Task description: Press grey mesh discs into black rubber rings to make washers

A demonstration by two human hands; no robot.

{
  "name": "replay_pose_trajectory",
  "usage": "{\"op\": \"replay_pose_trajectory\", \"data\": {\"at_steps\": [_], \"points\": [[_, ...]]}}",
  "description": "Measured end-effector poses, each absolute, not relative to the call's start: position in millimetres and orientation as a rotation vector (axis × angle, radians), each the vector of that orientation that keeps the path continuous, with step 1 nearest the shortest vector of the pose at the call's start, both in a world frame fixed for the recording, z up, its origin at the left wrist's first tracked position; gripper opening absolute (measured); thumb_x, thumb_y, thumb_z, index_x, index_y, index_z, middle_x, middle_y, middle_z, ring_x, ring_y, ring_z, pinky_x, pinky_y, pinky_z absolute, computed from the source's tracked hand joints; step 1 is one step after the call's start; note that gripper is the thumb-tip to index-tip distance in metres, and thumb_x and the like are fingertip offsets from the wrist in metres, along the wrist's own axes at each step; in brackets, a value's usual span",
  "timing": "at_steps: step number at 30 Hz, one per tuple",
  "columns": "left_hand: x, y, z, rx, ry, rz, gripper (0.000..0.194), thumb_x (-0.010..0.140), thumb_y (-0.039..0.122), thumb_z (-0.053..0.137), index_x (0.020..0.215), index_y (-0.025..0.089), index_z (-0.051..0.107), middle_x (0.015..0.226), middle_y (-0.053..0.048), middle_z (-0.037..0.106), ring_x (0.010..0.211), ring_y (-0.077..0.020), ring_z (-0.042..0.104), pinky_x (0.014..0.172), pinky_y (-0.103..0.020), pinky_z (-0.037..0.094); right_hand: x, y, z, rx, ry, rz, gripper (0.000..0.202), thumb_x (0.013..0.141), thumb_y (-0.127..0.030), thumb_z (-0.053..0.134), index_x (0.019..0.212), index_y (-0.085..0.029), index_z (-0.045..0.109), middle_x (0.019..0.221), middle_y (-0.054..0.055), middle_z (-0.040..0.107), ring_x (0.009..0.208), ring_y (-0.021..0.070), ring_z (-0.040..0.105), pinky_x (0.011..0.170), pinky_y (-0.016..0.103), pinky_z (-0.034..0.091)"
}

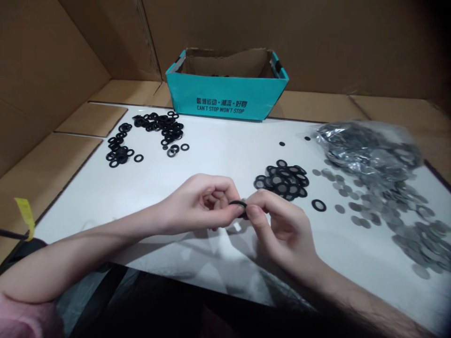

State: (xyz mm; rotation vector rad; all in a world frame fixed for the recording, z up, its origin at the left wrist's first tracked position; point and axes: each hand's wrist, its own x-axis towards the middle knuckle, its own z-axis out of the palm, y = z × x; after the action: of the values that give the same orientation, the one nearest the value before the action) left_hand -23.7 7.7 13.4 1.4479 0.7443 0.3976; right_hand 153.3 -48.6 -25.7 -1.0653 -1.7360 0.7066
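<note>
Near the front middle of the white table, my left hand (207, 204) and my right hand (282, 225) meet at one black ring (238, 203). Thumb and forefinger of each hand pinch its edge from opposite sides. The fingertips cover much of the ring, and whether a disc sits inside it cannot be made out. Just beyond my right hand lies a pile of black rings with grey discs in them (283, 180). A single ring with a grey centre (319, 205) rests to the right of that pile.
Black rings (160, 124) lie scattered at the back left. Loose grey discs (384, 206) spread over the right side, beside a clear plastic bag (369, 145) of more discs. A teal box (227, 96) stands at the back. Cardboard walls surround the table (225, 150).
</note>
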Motion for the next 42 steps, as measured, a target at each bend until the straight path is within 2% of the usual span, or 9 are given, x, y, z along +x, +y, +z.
{"op": "replay_pose_trajectory", "data": {"at_steps": [5, 10, 16, 22, 27, 31, 37, 42], "points": [[-25, 10, 11, 1.503, 0.693, 0.301, 0.011, 0.085, 0.021, 0.062, 0.08, 0.011, 0.059, 0.058, 0.004, 0.054, 0.051, -0.0054, 0.049, 0.048, -0.015, 0.036, 157, -46, -23, -1.037, -1.857, 0.686, 0.02, 0.092, -0.014, 0.046, 0.074, -0.018, 0.052, 0.064, -0.001, 0.054, 0.059, 0.0106, 0.049, 0.057, 0.026, 0.039], [-25, 10, 8, 1.596, 0.723, 0.339, 0.008, 0.083, 0.015, 0.064, 0.078, 0.009, 0.061, 0.058, 0.005, 0.052, 0.053, -0.0043, 0.047, 0.05, -0.014, 0.036, 161, -39, -22, -1.004, -2.006, 0.619, 0.023, 0.092, -0.014, 0.043, 0.07, -0.019, 0.046, 0.061, -0.001, 0.048, 0.058, 0.0113, 0.045, 0.056, 0.027, 0.037], [-24, 6, 7, 1.45, 0.706, 0.35, 0.01, 0.091, 0.022, 0.056, 0.088, 0.012, 0.056, 0.066, 0.0, 0.061, 0.058, -0.009, 0.059, 0.052, -0.017, 0.047, 161, -40, -25, -1.034, -1.914, 0.664, 0.023, 0.093, -0.015, 0.044, 0.071, -0.019, 0.048, 0.061, -0.001, 0.05, 0.056, 0.01, 0.047, 0.052, 0.024, 0.037], [-25, 11, 9, 1.459, 0.725, 0.271, 0.011, 0.084, 0.019, 0.063, 0.078, 0.011, 0.057, 0.055, 0.004, 0.054, 0.047, -0.0041, 0.049, 0.045, -0.013, 0.037, 157, -45, -28, -1.045, -1.895, 0.585, 0.02, 0.091, -0.014, 0.047, 0.073, -0.019, 0.05, 0.06, -0.001, 0.051, 0.056, 0.0106, 0.046, 0.055, 0.026, 0.038], [-25, 12, 6, 1.366, 0.723, 0.358, 0.012, 0.081, 0.02, 0.068, 0.083, 0.011, 0.061, 0.06, 0.004, 0.055, 0.053, -0.0059, 0.054, 0.051, -0.016, 0.044, 158, -43, -26, -1.073, -1.863, 0.631, 0.02, 0.092, -0.016, 0.046, 0.073, -0.019, 0.051, 0.062, -0.001, 0.055, 0.057, 0.0111, 0.051, 0.055, 0.027, 0.039], [-23, 10, 5, 1.383, 0.698, 0.454, 0.009, 0.086, 0.019, 0.063, 0.084, 0.011, 0.058, 0.066, 0.002, 0.059, 0.059, -0.0069, 0.057, 0.057, -0.017, 0.048, 160, -41, -25, -1.095, -1.861, 0.669, 0.02, 0.093, -0.016, 0.046, 0.074, -0.019, 0.053, 0.065, 0.0, 0.057, 0.06, 0.0116, 0.053, 0.058, 0.027, 0.041], [-24, 9, 6, 1.522, 0.728, 0.424, 0.007, 0.082, 0.012, 0.062, 0.077, 0.011, 0.057, 0.062, 0.003, 0.055, 0.055, -0.0044, 0.049, 0.051, -0.013, 0.039, 159, -43, -29, -1.061, -1.913, 0.553, 0.015, 0.09, -0.012, 0.047, 0.077, -0.02, 0.052, 0.065, -0.001, 0.054, 0.059, 0.0121, 0.05, 0.059, 0.029, 0.039], [-24, 11, 7, 1.496, 0.729, 0.376, 0.006, 0.082, 0.014, 0.062, 0.078, 0.012, 0.058, 0.06, 0.004, 0.056, 0.054, -0.0049, 0.051, 0.051, -0.014, 0.04, 159, -44, -26, -1.074, -1.911, 0.582, 0.016, 0.091, -0.014, 0.047, 0.076, -0.02, 0.051, 0.063, -0.001, 0.054, 0.059, 0.0119, 0.049, 0.058, 0.029, 0.038]]}}
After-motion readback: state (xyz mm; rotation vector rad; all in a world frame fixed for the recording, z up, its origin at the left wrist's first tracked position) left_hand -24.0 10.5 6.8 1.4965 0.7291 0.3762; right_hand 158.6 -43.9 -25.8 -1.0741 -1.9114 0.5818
